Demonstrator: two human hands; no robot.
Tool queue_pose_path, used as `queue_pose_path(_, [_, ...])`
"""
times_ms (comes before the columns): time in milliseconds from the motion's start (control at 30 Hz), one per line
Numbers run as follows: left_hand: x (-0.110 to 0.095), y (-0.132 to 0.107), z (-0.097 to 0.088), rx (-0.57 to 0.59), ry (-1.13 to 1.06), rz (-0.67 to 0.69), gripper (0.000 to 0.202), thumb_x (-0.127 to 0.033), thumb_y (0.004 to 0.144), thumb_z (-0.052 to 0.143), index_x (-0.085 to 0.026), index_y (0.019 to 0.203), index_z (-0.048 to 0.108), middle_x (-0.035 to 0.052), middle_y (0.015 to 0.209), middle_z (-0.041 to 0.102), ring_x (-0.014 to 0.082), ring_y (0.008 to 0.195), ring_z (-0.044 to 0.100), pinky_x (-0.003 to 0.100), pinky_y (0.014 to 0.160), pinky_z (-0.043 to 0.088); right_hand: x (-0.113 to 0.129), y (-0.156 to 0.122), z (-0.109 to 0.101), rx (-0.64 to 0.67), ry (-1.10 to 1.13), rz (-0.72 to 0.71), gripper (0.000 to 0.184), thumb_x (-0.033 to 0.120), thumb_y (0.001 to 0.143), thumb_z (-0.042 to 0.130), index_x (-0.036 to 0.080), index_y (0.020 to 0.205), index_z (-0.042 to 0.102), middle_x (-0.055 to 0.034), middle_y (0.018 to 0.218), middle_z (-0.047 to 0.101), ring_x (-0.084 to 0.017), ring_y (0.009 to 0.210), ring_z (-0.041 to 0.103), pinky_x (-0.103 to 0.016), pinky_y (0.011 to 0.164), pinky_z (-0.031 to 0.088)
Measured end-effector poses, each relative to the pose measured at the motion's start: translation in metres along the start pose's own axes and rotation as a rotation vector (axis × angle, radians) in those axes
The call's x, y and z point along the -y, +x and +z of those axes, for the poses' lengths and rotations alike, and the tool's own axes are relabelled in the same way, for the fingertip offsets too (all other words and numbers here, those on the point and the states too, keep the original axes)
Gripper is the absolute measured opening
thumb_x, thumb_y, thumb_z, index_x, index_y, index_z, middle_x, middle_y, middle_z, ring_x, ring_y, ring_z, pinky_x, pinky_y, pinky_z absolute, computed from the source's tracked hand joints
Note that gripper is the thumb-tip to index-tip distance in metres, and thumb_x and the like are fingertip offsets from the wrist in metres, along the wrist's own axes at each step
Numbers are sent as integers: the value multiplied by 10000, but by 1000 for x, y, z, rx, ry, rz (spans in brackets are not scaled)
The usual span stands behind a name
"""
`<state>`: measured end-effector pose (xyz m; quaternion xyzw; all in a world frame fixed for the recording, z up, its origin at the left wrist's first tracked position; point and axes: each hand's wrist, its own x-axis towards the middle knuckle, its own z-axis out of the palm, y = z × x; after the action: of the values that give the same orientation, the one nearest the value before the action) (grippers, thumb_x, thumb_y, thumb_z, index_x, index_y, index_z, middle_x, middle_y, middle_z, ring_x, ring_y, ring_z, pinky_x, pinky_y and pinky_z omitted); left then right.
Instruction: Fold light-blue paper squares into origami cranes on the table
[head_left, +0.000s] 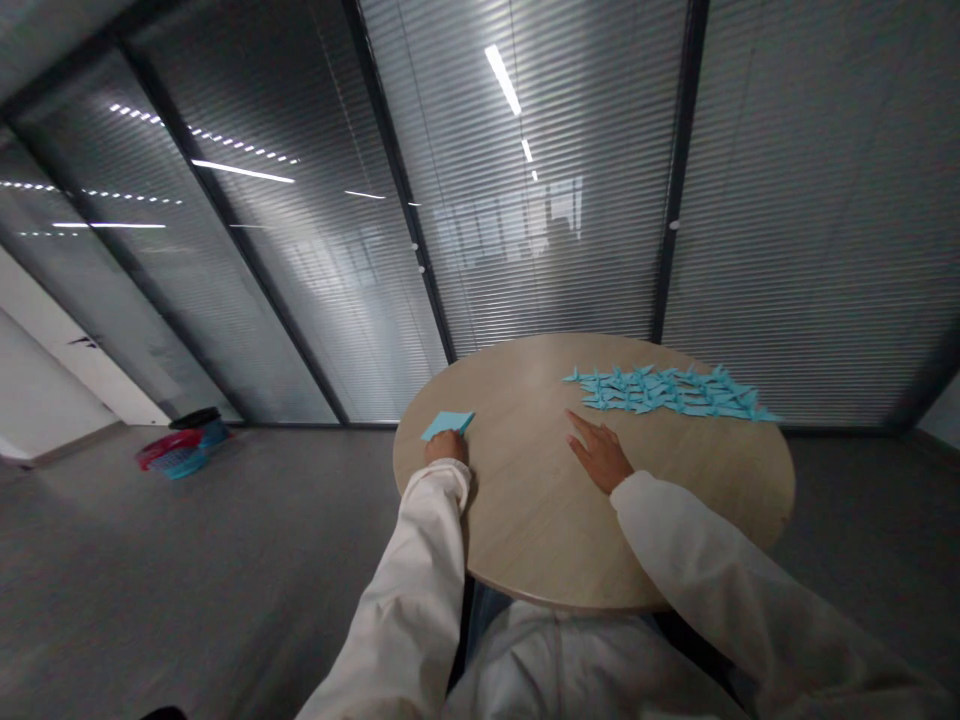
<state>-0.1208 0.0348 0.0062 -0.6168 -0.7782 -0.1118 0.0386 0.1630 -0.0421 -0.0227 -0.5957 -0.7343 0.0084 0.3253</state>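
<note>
- Left hand [445,450] rested curled on a square of light-blue paper [448,425] near the rim of a round wooden table [525,500]; whether it gripped the sheet could not be told.
- Right hand [600,453] lay open, fingers spread, near folded blue paper cranes [667,392].
- Risks: a careless sweep of that hand could have scattered the closely packed cranes; a push could have slid the sheet off the edge.

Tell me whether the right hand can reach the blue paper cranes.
Likely yes: the right hand rests on the round wooden table just short of the blue paper cranes, and nothing visible stands between them.
</note>
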Motion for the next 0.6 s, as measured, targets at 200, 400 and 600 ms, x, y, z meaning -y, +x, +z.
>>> queue_pose_path(200, [1, -2, -4, -44, -74, -41, 350, -240, 878, 345, -109, 967, 657, 202, 1008, 651, 274, 923, 624, 350, 751, 452, 0, 0, 0, -9, 20, -6, 489, 326, 927, 272, 187, 1395, 297, -101, 1327, 499, -213, 1210, 466, -448, 1055, 267])
queue_pose_path(400, [-7, -6, -4, -248, -574, 60, 309, -305, 890, 346, -143, 874, 608, 84, 858, 642, 171, 849, 586, 257, 752, 436, -4, 1, 7, -70, 27, -83, 492, 294, 905, 327, 195, 1387, 316, -98, 1293, 528, -203, 1183, 487, -421, 1040, 308])
queue_pose_path(600, [-49, -26, 3, 51, -1502, -3, 233, -377, 802, 457, -174, 700, 511, -21, 630, 504, 105, 616, 531, 224, 633, 495, 11, 0, -1, -105, 25, -283, 578, 248, 835, 452, 216, 1392, 302, -68, 1400, 410, -197, 1311, 329, -425, 1077, 257])
